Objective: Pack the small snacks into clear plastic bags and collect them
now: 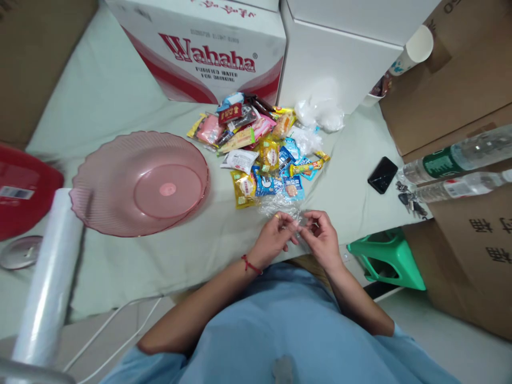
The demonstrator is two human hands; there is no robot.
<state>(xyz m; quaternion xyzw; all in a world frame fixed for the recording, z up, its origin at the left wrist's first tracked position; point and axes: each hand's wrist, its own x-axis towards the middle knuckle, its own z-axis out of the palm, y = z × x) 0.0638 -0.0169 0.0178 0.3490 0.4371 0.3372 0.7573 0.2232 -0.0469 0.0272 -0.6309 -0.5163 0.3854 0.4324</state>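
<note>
Near the table's front edge, my left hand (276,234) and my right hand (320,237) come together with fingertips pinched on a clear plastic bag (280,205). The bag is crumpled and spreads away from my fingers toward a heap of wrapped snacks. Closest to it lie a yellow snack packet (244,188), a blue packet (264,182) and a light blue packet (293,188). Farther back in the heap sit a white packet (239,160) and a dark red packet (230,113). More crumpled clear plastic (320,113) rests at the heap's right.
A scalloped pink bowl (108,160) stands left on the cloth, beside a plastic film roll (50,277) and red container (26,192). A Wahaha box (212,53) is behind. A phone (383,175), keys (412,205) and bottles (452,186) lie right; a green stool (394,261) stands below.
</note>
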